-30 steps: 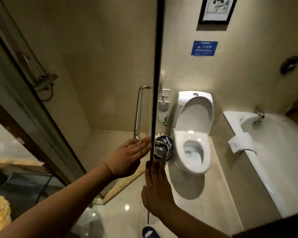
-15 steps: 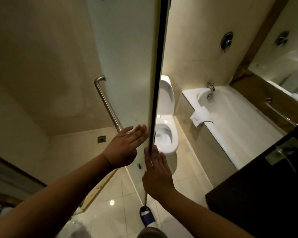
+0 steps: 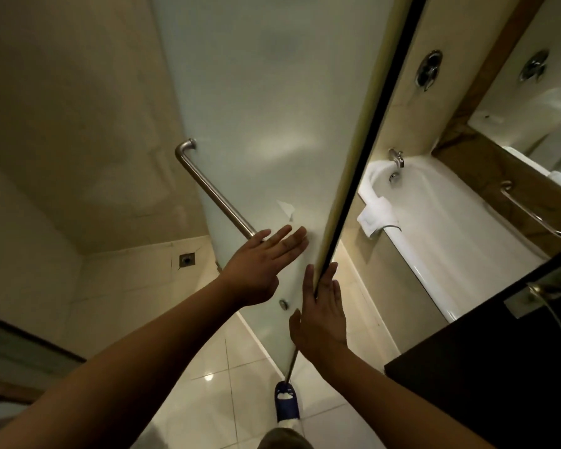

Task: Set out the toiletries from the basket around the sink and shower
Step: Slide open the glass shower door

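Both hands are on the frosted glass door [image 3: 272, 108], nothing held in either. The left hand [image 3: 259, 270] lies flat against the glass face just under the lower end of the steel handle [image 3: 214, 192], fingers [image 3: 289, 241] straight and slightly spread. The right hand [image 3: 321, 315] is on the door's dark edge, fingers pretty much together and pointing up along it, the edge running between them. No basket or toiletries in view, so can't tell where they are. Tub [image 3: 450, 228] sits off to the right with a white towel [image 3: 374, 217] folded over its rim, and a blue slipper [image 3: 286, 401] on the floor tiles by the door's bottom corner.
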The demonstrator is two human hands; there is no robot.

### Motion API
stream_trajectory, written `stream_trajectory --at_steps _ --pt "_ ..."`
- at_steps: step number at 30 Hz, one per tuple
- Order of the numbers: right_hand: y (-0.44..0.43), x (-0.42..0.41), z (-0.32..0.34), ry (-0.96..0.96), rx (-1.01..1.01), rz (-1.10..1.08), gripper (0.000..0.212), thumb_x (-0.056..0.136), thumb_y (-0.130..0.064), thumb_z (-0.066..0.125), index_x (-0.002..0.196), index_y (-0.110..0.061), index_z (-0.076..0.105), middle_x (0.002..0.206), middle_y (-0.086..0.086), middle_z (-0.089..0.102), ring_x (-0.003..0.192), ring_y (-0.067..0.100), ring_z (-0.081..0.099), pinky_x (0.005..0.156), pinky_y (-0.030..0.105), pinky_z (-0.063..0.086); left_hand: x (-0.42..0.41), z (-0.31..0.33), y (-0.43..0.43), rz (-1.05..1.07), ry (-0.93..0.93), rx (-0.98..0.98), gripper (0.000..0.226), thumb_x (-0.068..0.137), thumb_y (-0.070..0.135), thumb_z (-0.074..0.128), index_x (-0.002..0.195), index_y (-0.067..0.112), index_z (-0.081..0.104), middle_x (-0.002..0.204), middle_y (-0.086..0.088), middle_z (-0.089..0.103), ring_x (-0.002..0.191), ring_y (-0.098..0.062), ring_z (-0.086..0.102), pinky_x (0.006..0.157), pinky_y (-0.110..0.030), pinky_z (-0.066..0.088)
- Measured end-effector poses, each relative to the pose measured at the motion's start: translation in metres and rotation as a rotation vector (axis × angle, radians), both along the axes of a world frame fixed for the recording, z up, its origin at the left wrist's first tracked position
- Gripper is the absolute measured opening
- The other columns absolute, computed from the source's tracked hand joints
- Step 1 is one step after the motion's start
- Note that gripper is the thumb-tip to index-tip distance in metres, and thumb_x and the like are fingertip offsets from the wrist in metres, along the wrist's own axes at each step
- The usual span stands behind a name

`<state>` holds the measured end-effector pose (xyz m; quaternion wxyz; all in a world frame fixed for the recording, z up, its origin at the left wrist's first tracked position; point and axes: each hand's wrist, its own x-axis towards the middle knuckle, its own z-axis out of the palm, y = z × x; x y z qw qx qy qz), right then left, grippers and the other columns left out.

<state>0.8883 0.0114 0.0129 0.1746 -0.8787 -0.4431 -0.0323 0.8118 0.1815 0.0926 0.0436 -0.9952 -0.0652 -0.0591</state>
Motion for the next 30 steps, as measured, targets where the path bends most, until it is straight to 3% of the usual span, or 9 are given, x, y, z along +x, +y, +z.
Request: stream_trajectory --at_steps 3,9,11,13,14,23,30 --pt "0.005 0.019 0.004 0.005 -0.067 -0.060 0.111 0.087 -0.045 0.066 0.157 -0.018 -0.016 0.158 0.016 -0.035 0.150 0.034 -0.013 0.121 0.042 0.006 0.021 0.003 0.002 0.017 0.034 -0.025 0.099 0.082 0.009 0.047 0.155 0.035 -0.015 0.161 0.013 -0.021 0.150 -0.015 -0.018 0.121 -0.043 0.004" --pt "0.014 0.056 0.016 0.001 -0.077 -0.158 0.108 0.085 -0.041 0.068 0.159 -0.013 -0.004 0.158 0.018 -0.033 0.151 0.034 -0.019 0.124 0.047 0.010 0.066 0.013 0.005 -0.009 0.052 -0.056 0.104 0.080 0.009 0.054 0.155 0.035 -0.015 0.162 0.014 -0.021 0.152 -0.020 -0.007 0.120 -0.047 0.015" --pt "0.017 0.070 0.021 0.000 -0.087 -0.174 0.108 0.085 -0.044 0.067 0.159 -0.011 -0.005 0.159 0.020 -0.031 0.151 0.033 -0.020 0.124 0.048 0.009 0.081 0.013 0.008 -0.021 0.043 -0.069 0.106 0.078 0.009 0.055 0.155 0.035 -0.013 0.162 0.014 -0.020 0.151 -0.021 0.015 0.118 -0.047 0.021" --pt "0.020 0.083 0.025 0.002 -0.094 -0.188 0.108 0.085 -0.046 0.065 0.159 -0.011 -0.006 0.159 0.020 -0.029 0.150 0.033 -0.021 0.124 0.048 0.008 0.094 0.011 0.010 -0.014 0.014 -0.060 0.106 0.076 0.010 0.056 0.156 0.033 -0.011 0.164 0.012 -0.016 0.128 -0.021 0.047 0.115 -0.044 0.026" --pt "0.021 0.089 0.027 0.005 -0.091 -0.192 0.109 0.084 -0.046 0.065 0.159 -0.011 -0.006 0.159 0.020 -0.029 0.150 0.033 -0.021 0.124 0.048 0.007 0.100 0.010 0.012 -0.008 0.003 -0.043 0.107 0.075 0.011 0.056 0.156 0.032 -0.010 0.164 0.010 -0.015 0.117 -0.020 0.052 0.114 -0.044 0.028" --pt "0.036 0.134 0.023 -0.017 -0.112 -0.235 0.114 0.075 -0.036 0.071 0.159 -0.009 -0.002 0.161 0.022 -0.021 0.152 0.033 -0.016 0.123 0.048 0.009 0.142 0.006 0.020 -0.010 -0.019 -0.020 0.107 0.073 0.014 0.058 0.157 0.026 -0.007 0.165 0.006 -0.013 0.094 -0.020 0.051 0.095 -0.037 0.040" --pt "0.042 0.146 0.014 -0.037 -0.113 -0.233 0.116 0.077 -0.035 0.071 0.158 -0.007 -0.007 0.159 0.023 -0.028 0.151 0.035 -0.019 0.123 0.049 0.009 0.152 -0.002 0.022 0.012 -0.038 -0.033 0.108 0.076 0.012 0.059 0.157 0.028 -0.010 0.162 0.009 -0.020 0.097 -0.020 0.050 0.104 -0.038 0.033"
